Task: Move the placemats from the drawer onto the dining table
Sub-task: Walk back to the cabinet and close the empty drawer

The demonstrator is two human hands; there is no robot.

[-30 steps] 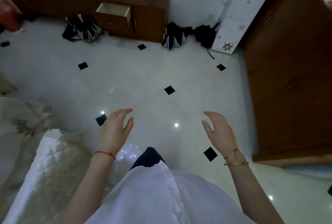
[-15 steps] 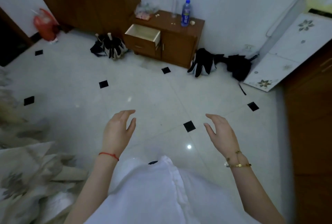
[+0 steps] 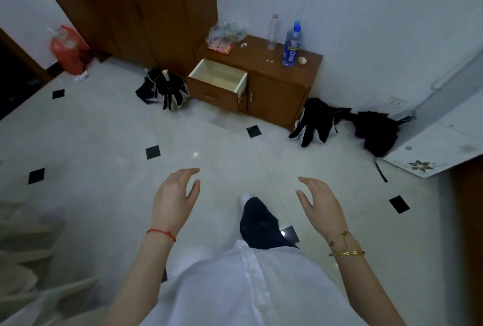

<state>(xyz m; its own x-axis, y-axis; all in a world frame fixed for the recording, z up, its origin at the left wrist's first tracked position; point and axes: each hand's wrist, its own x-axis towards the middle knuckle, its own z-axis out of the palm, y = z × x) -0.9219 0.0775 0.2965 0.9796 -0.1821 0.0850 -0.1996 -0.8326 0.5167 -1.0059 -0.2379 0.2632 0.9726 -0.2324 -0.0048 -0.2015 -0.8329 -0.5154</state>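
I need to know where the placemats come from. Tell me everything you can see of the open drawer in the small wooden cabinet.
The pulled-out drawer sits at the top left of the low brown wooden cabinet against the white wall. Its front is brown wood with a small handle; its inner walls are pale cream. The part of its inside that shows looks bare, with no placemats visible. Neither hand touches it.

Glossy pale tiled floor (image 3: 109, 142) reflecting light; brown wooden cabinet (image 3: 277, 90) with smooth open drawer (image 3: 219, 78); clear plastic bottle (image 3: 292, 45) at upper centre; white cloth garment (image 3: 235, 286) below.
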